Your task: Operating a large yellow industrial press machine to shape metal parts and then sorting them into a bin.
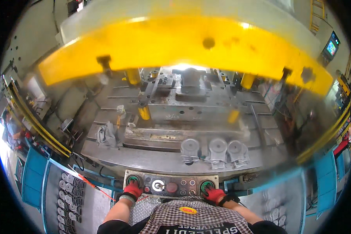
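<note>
My left hand (133, 189), in a red glove, lies on the left green push button (133, 179) of a control panel (165, 178). At the panel's other end my red-gloved right hand (214, 194) rests on the right green button (207, 184). Both hands are open, fingers stretched over the buttons, and hold nothing. Between them sits a round red button (172, 187). Beyond the panel, a large yellow upper die (183, 43) of a press hangs over the steel lower die (206, 113). The upper die's edges look blurred. Three round-headed grey metal parts (218, 147) lie side by side on the press bed's front edge.
A crumpled grey cloth (106, 135) lies on the bed's left. Stacked metal parts (69, 195) fill the left side table, and more parts (276, 210) lie at right. An orange-handled stick (87, 181) leans at left. Yellow posts (41, 124) flank the press. A person (13, 126) stands far left.
</note>
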`<move>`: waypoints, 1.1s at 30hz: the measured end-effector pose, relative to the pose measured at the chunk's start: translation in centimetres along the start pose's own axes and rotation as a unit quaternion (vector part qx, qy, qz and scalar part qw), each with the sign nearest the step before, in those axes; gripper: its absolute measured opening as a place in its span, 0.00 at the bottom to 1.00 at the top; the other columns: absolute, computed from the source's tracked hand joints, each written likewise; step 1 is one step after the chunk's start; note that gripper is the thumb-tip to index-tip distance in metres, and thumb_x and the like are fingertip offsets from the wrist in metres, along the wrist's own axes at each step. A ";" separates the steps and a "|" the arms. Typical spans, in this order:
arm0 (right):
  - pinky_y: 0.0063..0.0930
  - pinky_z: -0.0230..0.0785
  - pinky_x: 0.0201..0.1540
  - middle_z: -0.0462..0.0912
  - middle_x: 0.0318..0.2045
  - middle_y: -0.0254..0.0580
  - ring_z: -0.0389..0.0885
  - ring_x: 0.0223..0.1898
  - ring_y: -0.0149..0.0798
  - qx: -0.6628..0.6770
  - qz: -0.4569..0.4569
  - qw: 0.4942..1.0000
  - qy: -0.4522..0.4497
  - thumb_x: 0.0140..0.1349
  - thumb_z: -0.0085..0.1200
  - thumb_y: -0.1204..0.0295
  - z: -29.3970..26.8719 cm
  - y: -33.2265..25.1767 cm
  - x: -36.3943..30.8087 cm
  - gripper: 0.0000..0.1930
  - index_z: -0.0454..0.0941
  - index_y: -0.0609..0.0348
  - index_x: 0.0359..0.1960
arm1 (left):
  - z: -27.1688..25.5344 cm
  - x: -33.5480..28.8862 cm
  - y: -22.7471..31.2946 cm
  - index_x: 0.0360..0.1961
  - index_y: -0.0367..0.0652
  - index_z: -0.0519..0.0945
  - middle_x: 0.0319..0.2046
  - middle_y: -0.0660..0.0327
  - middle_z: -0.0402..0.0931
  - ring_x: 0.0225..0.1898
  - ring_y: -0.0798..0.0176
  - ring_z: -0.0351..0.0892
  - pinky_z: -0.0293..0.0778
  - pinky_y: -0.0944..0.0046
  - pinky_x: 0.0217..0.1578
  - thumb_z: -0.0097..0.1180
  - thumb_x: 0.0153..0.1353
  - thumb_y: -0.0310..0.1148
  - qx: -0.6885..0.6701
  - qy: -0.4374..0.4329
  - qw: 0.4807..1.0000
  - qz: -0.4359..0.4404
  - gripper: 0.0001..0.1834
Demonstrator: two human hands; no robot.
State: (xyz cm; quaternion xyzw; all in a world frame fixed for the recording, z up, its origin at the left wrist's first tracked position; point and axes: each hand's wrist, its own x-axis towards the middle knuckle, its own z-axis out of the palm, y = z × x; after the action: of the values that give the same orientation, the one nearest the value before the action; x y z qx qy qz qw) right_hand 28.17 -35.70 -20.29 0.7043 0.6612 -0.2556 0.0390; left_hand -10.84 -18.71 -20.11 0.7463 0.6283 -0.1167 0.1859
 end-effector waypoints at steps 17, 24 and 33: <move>0.40 0.68 0.43 0.66 0.52 0.51 0.74 0.44 0.49 -0.008 -0.019 0.999 0.043 0.56 0.37 0.45 2.0 1.3 0.3 0.29 0.67 0.55 0.48 | 0.4 1.3 -1.2 0.53 0.42 0.65 0.54 0.46 0.60 0.48 0.44 0.68 0.64 0.53 0.49 0.43 0.51 0.55 0.057 -0.019 0.998 0.025 0.34; 0.39 0.67 0.44 0.70 0.49 0.50 0.73 0.43 0.50 0.074 -0.025 0.994 0.074 0.56 0.38 0.47 -0.7 0.1 -0.4 0.28 0.67 0.56 0.49 | -19.0 7.3 11.9 0.38 0.37 0.75 0.38 0.48 0.75 0.41 0.54 0.73 0.65 0.59 0.42 0.42 0.54 0.57 -0.132 -0.193 0.953 0.194 0.30; 0.32 0.66 0.42 0.76 0.38 0.54 0.75 0.41 0.43 0.509 0.109 0.833 0.187 0.60 0.40 0.58 -0.1 1.4 -1.9 0.22 0.68 0.61 0.49 | -34.3 17.0 36.7 0.63 0.58 0.46 0.64 0.50 0.38 0.60 0.43 0.52 0.52 0.53 0.58 0.42 0.44 0.69 -0.059 0.272 0.943 0.181 0.48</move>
State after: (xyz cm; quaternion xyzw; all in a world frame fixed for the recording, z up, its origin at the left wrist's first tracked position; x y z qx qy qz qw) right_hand 29.57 -37.58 -19.80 0.7265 0.3507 -0.4137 -0.4219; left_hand 26.29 5.84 8.72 0.8384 0.5153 0.1634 0.0695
